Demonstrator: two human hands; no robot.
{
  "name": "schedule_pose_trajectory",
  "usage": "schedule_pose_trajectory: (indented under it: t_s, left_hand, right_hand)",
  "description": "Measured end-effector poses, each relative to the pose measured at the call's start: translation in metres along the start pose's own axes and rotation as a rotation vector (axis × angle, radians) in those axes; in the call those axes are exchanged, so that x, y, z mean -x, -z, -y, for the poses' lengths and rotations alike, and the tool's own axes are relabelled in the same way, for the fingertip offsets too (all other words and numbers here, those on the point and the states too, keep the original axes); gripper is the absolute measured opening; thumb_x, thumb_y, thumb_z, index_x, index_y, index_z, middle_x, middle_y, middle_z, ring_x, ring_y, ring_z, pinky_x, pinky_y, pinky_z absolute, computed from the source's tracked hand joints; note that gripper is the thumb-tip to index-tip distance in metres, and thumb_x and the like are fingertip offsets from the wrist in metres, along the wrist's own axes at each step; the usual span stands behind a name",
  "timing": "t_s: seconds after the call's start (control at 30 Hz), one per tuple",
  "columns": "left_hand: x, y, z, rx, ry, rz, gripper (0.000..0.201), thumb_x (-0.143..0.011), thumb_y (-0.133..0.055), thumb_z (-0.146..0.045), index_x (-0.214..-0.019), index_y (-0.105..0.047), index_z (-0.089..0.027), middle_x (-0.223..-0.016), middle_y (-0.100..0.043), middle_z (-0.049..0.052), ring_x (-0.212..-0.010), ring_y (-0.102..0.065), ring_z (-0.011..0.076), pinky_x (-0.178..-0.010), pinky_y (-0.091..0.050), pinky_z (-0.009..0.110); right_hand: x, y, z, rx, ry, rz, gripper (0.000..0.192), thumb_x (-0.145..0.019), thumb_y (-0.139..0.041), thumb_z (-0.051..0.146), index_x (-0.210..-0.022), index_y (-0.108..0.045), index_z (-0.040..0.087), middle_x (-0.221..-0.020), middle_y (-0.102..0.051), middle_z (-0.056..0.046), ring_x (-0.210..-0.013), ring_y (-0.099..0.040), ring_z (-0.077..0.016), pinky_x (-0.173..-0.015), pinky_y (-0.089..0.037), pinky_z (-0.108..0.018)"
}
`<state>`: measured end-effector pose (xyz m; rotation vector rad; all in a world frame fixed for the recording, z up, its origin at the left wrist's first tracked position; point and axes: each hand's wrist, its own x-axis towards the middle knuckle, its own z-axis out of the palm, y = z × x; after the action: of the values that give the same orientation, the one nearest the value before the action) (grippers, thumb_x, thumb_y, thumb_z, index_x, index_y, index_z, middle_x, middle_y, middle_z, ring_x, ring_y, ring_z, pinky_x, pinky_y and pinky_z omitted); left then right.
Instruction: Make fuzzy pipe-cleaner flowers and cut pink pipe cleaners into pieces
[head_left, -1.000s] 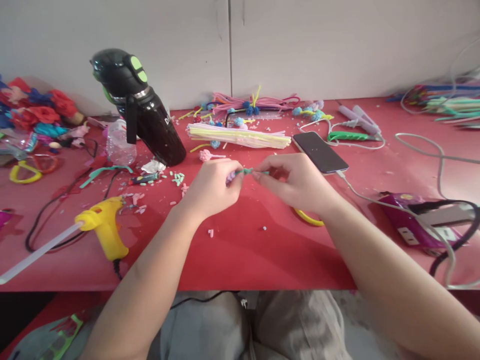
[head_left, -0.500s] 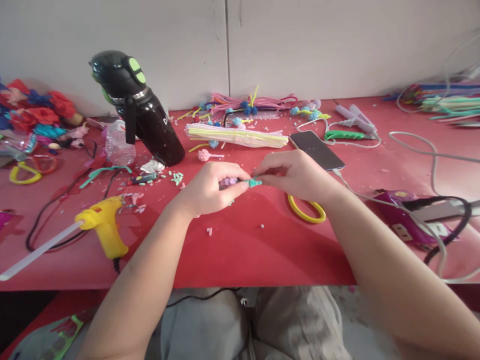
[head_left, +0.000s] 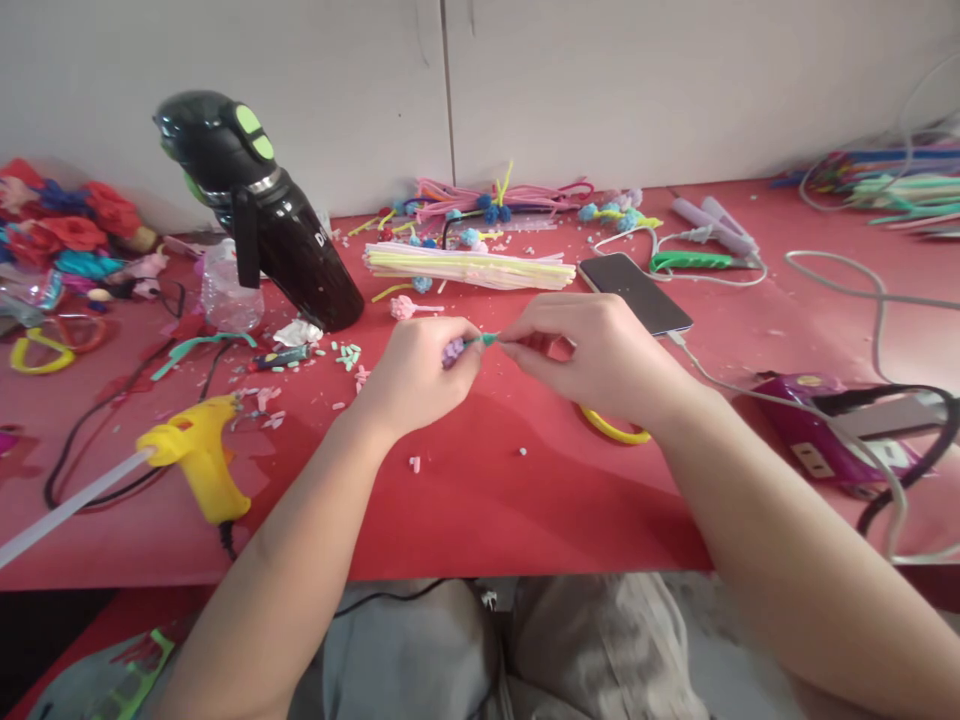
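My left hand [head_left: 420,375] is closed in a pinch around a small purple fuzzy flower [head_left: 453,351], which looks made of pipe cleaner and shows between thumb and fingers. From its fingertips sticks out a short teal pipe cleaner [head_left: 489,339]. The fingertips of my right hand [head_left: 600,345] pinch the other end of that teal piece. Both hands are just above the red table, fingertips almost meeting. Beneath the right wrist lie yellow-handled scissors [head_left: 615,428], mostly covered by the hand. A pink flower [head_left: 405,307] on a stem lies just beyond the left hand.
A black bottle [head_left: 281,230] stands behind the left hand, with a yellow glue gun [head_left: 199,450] nearer. At the back lies a bundle of pale pipe cleaners [head_left: 472,268]. To the right are a phone [head_left: 636,292] with its cable and a purple power strip [head_left: 817,430]. Small clippings dot the table.
Both hands have turned slightly and the teal piece now sits farther left, with less of it showing between the fingertips. My right hand covers more of the scissors. The view has shifted a little.
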<state>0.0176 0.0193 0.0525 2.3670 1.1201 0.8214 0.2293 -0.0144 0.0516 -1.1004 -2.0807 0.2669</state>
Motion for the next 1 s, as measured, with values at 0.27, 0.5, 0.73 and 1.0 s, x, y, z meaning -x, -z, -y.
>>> schedule_pose_trajectory:
  t_s: [0.27, 0.5, 0.73, 1.0]
  left_hand:
    - [-0.002, 0.007, 0.0, 0.294, 0.085, -0.054, 0.025, -0.092, -0.066, -0.039, -0.083, -0.073, -0.016, -0.068, -0.067, 0.002, -0.059, -0.058, 0.0139, -0.057, -0.045, 0.026]
    - [0.001, 0.01, -0.002, 0.335, 0.014, 0.135, 0.016, -0.088, -0.068, -0.03, -0.084, -0.077, -0.016, -0.068, -0.068, 0.002, -0.056, -0.058, 0.0128, -0.055, -0.044, 0.026]
    - [0.005, 0.004, -0.002, 0.11, -0.153, 0.186, 0.015, -0.089, -0.062, -0.018, -0.085, -0.076, -0.017, -0.08, -0.075, 0.004, -0.072, -0.066, 0.016, -0.068, -0.049, 0.028]
    - [0.005, 0.001, -0.003, -0.062, -0.136, 0.079, 0.017, -0.088, -0.059, -0.016, -0.077, -0.072, -0.016, -0.073, -0.07, 0.004, -0.064, -0.06, 0.0155, -0.062, -0.043, 0.028]
  right_hand:
    - [0.0, -0.003, 0.001, -0.095, -0.08, -0.05, 0.011, -0.093, -0.067, 0.022, -0.083, -0.073, 0.021, -0.08, -0.071, -0.003, -0.07, -0.06, -0.016, -0.067, -0.047, -0.031]
    - [-0.001, -0.003, -0.011, -0.143, -0.046, 0.037, 0.013, -0.088, -0.067, 0.017, -0.082, -0.077, 0.021, -0.083, -0.074, -0.004, -0.069, -0.061, -0.0159, -0.066, -0.048, -0.032]
    - [-0.003, 0.001, -0.013, -0.011, 0.108, 0.074, 0.02, -0.088, -0.062, 0.011, -0.078, -0.075, 0.022, -0.082, -0.074, -0.004, -0.075, -0.066, -0.0188, -0.07, -0.051, -0.032]
    - [0.0, 0.006, -0.004, 0.015, 0.029, 0.036, 0.017, -0.086, -0.061, 0.01, -0.086, -0.075, 0.02, -0.083, -0.073, -0.005, -0.074, -0.065, -0.0181, -0.07, -0.051, -0.032]
